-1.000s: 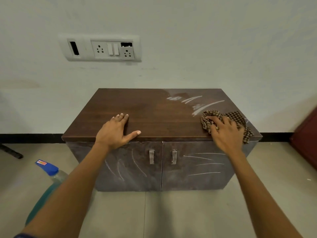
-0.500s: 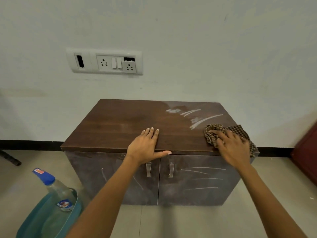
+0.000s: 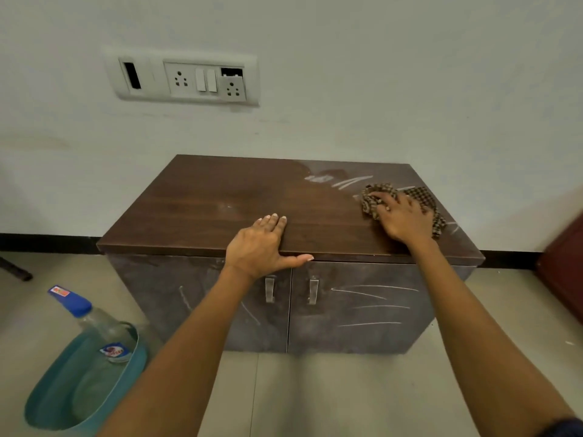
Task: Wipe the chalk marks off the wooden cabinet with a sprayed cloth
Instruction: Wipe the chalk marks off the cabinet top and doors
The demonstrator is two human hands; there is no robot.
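Note:
A low wooden cabinet stands against the wall with a dark brown top and two grey doors. White chalk marks streak the back right of the top, and more chalk lines cross the right door. My right hand presses a brown checked cloth flat on the top, just below the streaks. My left hand lies flat at the front edge, fingers on top and thumb along the edge, holding nothing.
A spray bottle with a blue cap leans in a teal basin on the floor at the left. A socket panel is on the wall above. Dark red furniture stands at the right edge.
My right hand has pushed the cloth up the top toward the chalk streaks. My left hand has slid right along the front edge. The view has shifted, showing more of the basin.

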